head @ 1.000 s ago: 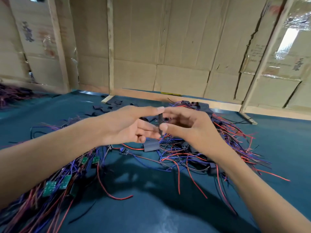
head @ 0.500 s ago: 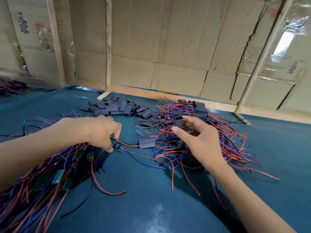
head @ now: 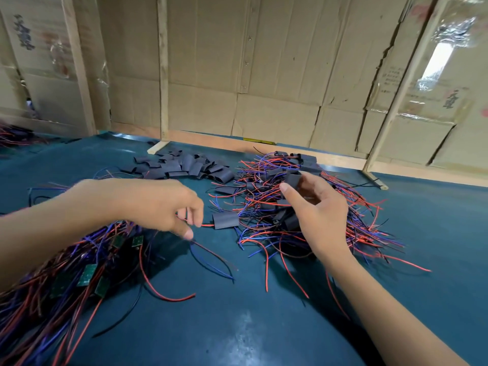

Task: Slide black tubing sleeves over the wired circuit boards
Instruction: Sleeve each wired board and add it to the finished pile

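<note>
Black tubing sleeve point(head: 293, 177) sits pinched in my right hand point(head: 315, 210) between thumb and fingers, raised over the right heap of sleeved boards point(head: 298, 207) with red and blue wires. My left hand point(head: 155, 204) has its fingers curled, pinching thin wires point(head: 211, 256) that trail toward me, above the left pile of bare green circuit boards point(head: 87, 274). One sleeved piece point(head: 225, 220) lies on the blue desk point(head: 237, 326) between my hands. Loose sleeves point(head: 184, 166) lie heaped farther back.
</note>
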The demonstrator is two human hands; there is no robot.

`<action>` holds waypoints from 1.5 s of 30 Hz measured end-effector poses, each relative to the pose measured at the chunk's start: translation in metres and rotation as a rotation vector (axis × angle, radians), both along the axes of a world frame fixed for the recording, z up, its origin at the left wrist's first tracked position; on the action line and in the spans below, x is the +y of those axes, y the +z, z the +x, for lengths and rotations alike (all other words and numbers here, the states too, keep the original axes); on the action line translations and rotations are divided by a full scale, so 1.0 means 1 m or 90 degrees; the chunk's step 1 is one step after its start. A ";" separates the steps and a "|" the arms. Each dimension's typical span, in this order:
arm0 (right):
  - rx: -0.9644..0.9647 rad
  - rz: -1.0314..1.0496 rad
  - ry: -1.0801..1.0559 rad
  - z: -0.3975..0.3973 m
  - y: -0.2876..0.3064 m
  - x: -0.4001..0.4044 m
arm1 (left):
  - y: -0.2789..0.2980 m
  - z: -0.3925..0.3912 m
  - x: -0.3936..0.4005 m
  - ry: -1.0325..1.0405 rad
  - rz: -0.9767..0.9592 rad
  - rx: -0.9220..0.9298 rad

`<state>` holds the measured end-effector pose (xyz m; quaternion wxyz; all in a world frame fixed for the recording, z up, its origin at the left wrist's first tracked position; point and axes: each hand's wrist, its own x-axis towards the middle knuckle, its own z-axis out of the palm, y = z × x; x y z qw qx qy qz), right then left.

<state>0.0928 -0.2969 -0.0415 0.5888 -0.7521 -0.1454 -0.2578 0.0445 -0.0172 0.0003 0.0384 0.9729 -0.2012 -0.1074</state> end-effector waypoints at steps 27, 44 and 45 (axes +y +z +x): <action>0.214 0.391 0.436 0.005 0.001 0.003 | -0.066 0.016 -0.103 0.076 -0.705 -0.295; 0.229 0.415 0.497 -0.006 0.000 0.015 | -0.071 0.017 -0.103 0.090 -0.912 -0.154; 0.230 0.422 0.489 -0.005 -0.001 0.015 | -0.070 0.016 -0.103 0.086 -0.913 -0.156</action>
